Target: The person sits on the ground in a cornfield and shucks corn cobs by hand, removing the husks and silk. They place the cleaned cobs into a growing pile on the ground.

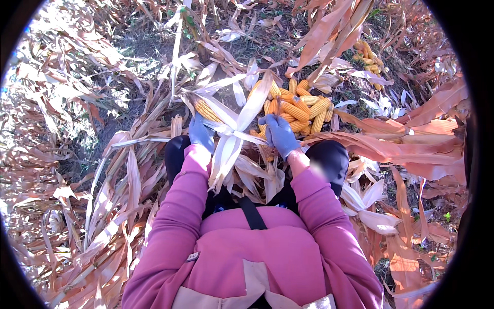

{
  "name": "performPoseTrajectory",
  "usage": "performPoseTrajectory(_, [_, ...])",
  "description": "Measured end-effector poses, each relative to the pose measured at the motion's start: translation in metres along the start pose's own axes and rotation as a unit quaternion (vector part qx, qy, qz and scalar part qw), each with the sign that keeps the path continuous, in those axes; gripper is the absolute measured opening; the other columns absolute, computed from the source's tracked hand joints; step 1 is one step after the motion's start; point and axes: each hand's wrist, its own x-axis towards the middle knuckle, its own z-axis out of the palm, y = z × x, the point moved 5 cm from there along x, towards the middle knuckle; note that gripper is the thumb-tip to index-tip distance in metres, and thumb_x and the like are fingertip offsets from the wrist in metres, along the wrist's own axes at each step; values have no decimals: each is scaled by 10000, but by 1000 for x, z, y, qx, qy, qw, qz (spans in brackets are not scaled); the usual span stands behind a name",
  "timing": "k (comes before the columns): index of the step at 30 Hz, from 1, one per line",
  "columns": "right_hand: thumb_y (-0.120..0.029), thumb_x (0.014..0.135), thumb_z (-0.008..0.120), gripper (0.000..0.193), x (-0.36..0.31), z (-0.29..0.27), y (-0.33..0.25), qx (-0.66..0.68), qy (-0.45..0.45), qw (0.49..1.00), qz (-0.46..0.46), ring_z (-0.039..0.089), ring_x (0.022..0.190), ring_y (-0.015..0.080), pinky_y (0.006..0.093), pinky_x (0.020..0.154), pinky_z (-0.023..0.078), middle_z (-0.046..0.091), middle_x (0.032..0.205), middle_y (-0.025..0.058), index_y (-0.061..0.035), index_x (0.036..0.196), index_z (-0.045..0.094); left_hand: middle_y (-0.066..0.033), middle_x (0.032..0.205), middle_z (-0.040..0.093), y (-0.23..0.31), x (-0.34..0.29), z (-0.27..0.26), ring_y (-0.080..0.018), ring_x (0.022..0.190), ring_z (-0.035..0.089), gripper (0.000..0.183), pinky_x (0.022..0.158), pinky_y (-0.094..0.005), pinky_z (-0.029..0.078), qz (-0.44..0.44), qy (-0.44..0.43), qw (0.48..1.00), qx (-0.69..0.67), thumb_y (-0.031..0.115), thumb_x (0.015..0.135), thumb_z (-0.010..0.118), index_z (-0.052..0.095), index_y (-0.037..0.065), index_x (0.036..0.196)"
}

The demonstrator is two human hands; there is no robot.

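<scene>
Two pink sleeves [175, 226] rise from the bottom of the view, ours, ending in blue-gloved hands over our dark-clad knees. Our left hand [200, 133] is closed around the base of a half-husked corn ear [207, 109], whose yellow kernels show just beyond the glove. Our right hand [280, 135] pinches the pale husk leaves [234, 129] that fan out from that ear between the two hands, some drooping toward our lap and one long leaf pointing up and away. Just past the right hand lies a pile of husked yellow cobs [301, 108] on the ground. Farther off to the right sits a smaller heap of cobs [368, 59]. Dry brown stalks and leaves [411, 149] ring everything.
</scene>
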Motion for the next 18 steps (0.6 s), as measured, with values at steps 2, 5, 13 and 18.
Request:
performPoseTrajectory(2, [-425, 899, 546, 511, -5, 4, 6, -244, -25, 969, -33, 622, 988, 332, 379, 847, 476, 651, 1029, 197, -32, 1224, 515, -59, 1093, 601, 5, 2, 0, -204, 970, 606, 323, 832, -356, 499, 13, -16, 1000, -14, 287, 961, 517, 521, 62, 1193])
performPoseTrajectory(5, [-520, 812, 630, 762, -21, 16, 7, -375, -169, 911, 39, 565, 1139, 316, 346, 956, 431, 582, 1216, 212, -38, 1362, 417, -63, 1084, 608, 8, 1, -7, -190, 944, 612, 323, 822, -336, 494, 19, -6, 999, 25, 272, 968, 500, 519, 52, 1204])
performPoseTrajectory(13, [-364, 830, 687, 561, -10, -3, -22, 97, -1, 994, -58, 586, 892, 146, 282, 851, 471, 634, 1048, 96, -3, 1228, 526, -51, 943, 634, -23, 8, -10, -111, 840, 552, 281, 751, -247, 419, 84, -95, 945, 301, 221, 960, 474, 615, -6, 1049])
performPoseTrajectory(18, [-389, 815, 692, 557, -9, 12, -12, -36, 20, 996, -78, 605, 855, 161, 294, 806, 478, 658, 983, 93, -27, 1216, 557, -61, 986, 639, -56, -6, 9, -116, 879, 559, 315, 797, -265, 437, 49, -221, 902, 367, 223, 955, 489, 597, -12, 1135])
